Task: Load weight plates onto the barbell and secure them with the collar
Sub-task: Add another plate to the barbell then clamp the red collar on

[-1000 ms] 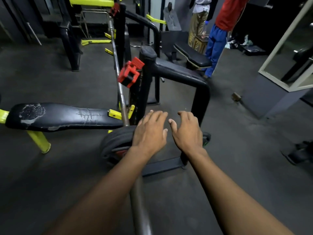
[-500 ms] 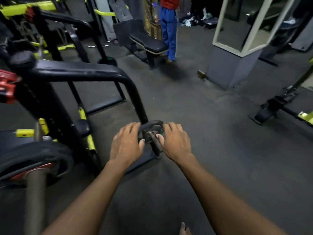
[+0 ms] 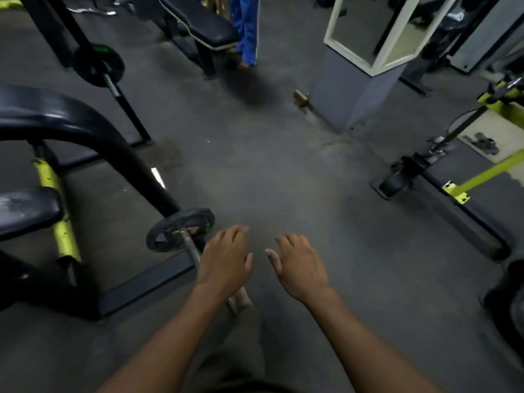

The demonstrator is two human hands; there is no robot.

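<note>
both hands have come off the small plate [image 3: 181, 228] they gripped half a second ago; it now sits on its short bar [image 3: 190, 245] by the foot of the black frame [image 3: 122, 160]. left hand [image 3: 225, 260] hovers just right of the plate, right hand [image 3: 297, 268] further right, both grips released, empty. no collar in view, so securing looks not yet done

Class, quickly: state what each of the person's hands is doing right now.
Left hand: open, fingers spread, holding nothing, just right of the small black round weight plate.
Right hand: open, empty, above the grey floor.
</note>
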